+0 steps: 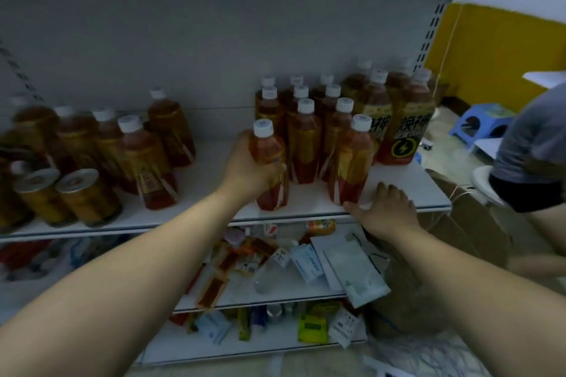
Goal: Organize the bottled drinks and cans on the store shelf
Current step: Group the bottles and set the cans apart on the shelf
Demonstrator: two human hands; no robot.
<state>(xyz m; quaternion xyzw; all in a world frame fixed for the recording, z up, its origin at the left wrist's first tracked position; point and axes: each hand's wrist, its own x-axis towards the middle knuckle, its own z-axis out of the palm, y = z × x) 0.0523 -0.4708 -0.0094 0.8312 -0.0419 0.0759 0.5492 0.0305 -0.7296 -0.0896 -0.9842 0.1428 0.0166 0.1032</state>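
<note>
My left hand [248, 167] grips a red tea bottle [271, 165] with a white cap, standing at the front of the white shelf [211, 159]. Right of it stand rows of like bottles [306, 131]. My right hand [387, 208] rests flat on the shelf's front edge, beside the front-right bottle [352, 162]. Two taller bottles with black lightning labels [404, 128] stand at the right end. On the left are more tea bottles [144, 159] and two gold cans [88, 196].
Lower shelves hold jumbled packets and bottles [275, 260]. Another person in a grey shirt [533, 150] crouches at the right, near a blue stool [481, 122]. The slotted shelf upright [435, 18] rises at the right.
</note>
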